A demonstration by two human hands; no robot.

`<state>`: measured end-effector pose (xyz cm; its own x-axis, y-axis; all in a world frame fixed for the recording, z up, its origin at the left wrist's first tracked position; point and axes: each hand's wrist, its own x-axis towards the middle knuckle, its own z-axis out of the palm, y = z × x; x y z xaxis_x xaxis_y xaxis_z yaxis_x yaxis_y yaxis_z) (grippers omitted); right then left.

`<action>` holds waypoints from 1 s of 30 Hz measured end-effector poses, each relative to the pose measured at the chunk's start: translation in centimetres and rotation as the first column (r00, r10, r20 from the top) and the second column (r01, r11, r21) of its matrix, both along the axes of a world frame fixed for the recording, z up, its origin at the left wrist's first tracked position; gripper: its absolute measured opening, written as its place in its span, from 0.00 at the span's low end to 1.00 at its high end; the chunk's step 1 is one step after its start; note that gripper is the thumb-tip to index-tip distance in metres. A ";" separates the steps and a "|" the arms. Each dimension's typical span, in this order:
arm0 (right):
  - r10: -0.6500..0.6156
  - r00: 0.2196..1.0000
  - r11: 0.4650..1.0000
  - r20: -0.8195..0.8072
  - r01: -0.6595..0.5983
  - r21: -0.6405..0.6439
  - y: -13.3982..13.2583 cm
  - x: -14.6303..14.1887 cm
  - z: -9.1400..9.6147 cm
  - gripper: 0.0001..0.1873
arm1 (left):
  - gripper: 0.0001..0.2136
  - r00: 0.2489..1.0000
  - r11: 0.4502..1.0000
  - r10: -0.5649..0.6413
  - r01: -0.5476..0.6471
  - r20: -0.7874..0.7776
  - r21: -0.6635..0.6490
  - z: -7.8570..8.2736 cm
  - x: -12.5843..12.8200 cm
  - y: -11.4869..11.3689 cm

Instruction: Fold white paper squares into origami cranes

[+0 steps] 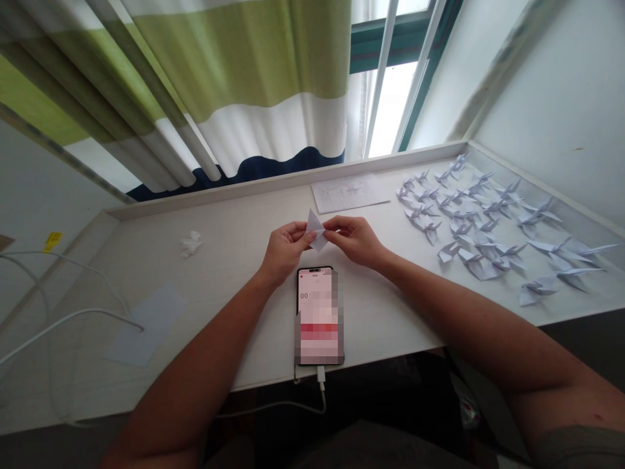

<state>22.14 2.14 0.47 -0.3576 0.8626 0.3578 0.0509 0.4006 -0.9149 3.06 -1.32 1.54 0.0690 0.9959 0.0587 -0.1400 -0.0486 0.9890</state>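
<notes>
Over the near edge of the white table (234, 241), a charging cable (321, 376) is coming up into the phone (315, 316), which is lying face up near the middle of that edge, probably so that the person can read it by only looking down; part of its screen is appearing blurred. Just beyond the phone, the left hand (284, 251) and the right hand (359, 242) are meeting around a small folded paper (315, 225), near the middle of the surface. The left fingers are grasping its left side, the right thumb and forefinger are pinching its right corner, and one sharp tip is pointing toward the far edge; I suppose that this double grip is keeping the creases steady. Toward the left near corner, a flat sheet (151, 319) is lying under a white cord (97, 319). Farther, in the left half, a crumpled tissue (191, 243) is resting apart. Many paper cranes (478, 264) are crowding the right side up to the far right corner, perhaps gathered there to leave the middle free for the hands. Close to the far edge, a printed paper (349, 193) is lying, and behind it a striped curtain (234, 71) is hanging beside the window (390, 47).
</notes>
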 end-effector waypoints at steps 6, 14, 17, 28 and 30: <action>-0.029 1.000 0.999 -0.009 0.029 -0.024 0.0 0.0 0.0 0.12 | 0.23 0.998 0.998 -0.046 0.048 -0.036 0.051 0.3 -0.1 0.0; 0.039 0.997 0.995 -0.071 -0.046 -0.090 0.1 -0.1 0.1 0.16 | 0.22 0.998 0.998 -0.015 0.020 -0.068 0.064 0.0 -0.2 0.1; 0.047 0.993 0.991 -0.112 -0.061 -0.123 0.1 -0.1 0.2 0.17 | 0.24 0.997 0.998 -0.001 0.005 -0.071 0.060 -0.1 -0.2 0.2; -0.065 0.997 0.996 -0.036 0.063 -0.059 -0.2 -0.1 0.3 0.17 | 0.22 0.996 0.997 0.024 -0.017 -0.089 0.073 -0.2 0.0 -0.1; -0.071 0.997 0.996 -0.020 0.069 -0.057 -0.1 -0.1 0.2 0.18 | 0.22 0.996 0.998 0.003 0.003 -0.095 0.064 -0.1 0.1 -0.2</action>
<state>22.01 2.04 0.69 -0.2884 0.9041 0.3154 0.0570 0.3450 -0.9369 3.15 -1.54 1.48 0.0772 0.9903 0.1156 -0.0459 -0.1122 0.9926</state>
